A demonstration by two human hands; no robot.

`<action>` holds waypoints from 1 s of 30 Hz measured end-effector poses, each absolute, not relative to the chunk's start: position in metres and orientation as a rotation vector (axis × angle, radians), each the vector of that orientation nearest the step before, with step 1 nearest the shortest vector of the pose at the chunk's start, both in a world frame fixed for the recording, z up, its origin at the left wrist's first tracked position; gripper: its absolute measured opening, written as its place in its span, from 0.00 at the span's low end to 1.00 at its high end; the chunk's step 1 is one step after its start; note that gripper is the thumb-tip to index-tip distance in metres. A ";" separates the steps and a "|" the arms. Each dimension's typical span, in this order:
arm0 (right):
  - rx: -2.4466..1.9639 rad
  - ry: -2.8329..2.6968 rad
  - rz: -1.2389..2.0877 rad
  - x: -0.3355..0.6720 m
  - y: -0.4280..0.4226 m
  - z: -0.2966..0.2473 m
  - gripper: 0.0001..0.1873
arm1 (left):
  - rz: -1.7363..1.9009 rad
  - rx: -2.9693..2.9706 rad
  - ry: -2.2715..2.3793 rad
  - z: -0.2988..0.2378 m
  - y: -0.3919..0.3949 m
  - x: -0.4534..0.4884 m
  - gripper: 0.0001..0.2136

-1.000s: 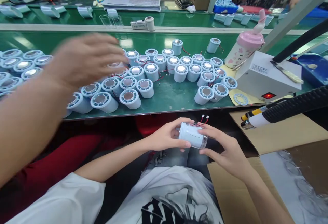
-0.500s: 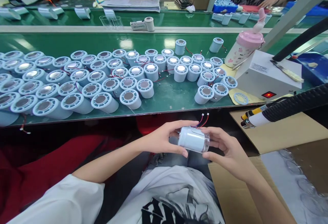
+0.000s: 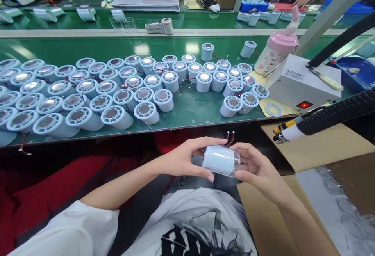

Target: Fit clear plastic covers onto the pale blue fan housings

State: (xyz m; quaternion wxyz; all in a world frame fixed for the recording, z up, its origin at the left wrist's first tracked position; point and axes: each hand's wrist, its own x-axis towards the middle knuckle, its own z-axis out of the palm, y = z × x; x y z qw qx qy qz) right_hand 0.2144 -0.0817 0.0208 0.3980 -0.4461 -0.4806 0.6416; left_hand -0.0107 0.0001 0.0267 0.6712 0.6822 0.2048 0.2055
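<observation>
Over my lap I hold a light-blue cylindrical housing point(image 3: 219, 160) inside a clear plastic sleeve, lying on its side. My left hand point(image 3: 191, 158) grips its left end between thumb and fingers. Around the clear right end point(image 3: 237, 163) curl the thumb and fingers of my right hand point(image 3: 254, 166). Red and dark wires point(image 3: 230, 139) with small white connectors stick up behind the housing. On the green bench ahead stand many similar blue housings point(image 3: 145, 112) with round metallic discs on top.
A grey box with a lit red switch point(image 3: 304, 104) sits at right, beside a pink-lidded cup point(image 3: 277, 53). Black hose point(image 3: 336, 113) and a screwdriver-like tool point(image 3: 283, 136) hang near my right arm. A cardboard box point(image 3: 319, 146) holds clear rings point(image 3: 348, 207). Two people work across the bench.
The housing has turned slightly in my hands, and my right fingers have shifted around its clear end. The whole view has moved a little.
</observation>
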 end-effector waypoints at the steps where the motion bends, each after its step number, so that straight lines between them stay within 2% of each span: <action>1: -1.130 -1.195 1.637 0.214 -0.082 0.020 0.21 | 0.465 1.546 0.457 0.026 0.000 -0.011 0.37; 20: -1.212 -0.798 1.899 0.202 -0.082 0.016 0.22 | 0.504 1.670 0.375 0.023 0.000 -0.013 0.35; 30: -1.215 -0.563 2.117 0.192 -0.079 0.021 0.30 | 0.558 1.704 0.342 0.023 0.000 -0.015 0.34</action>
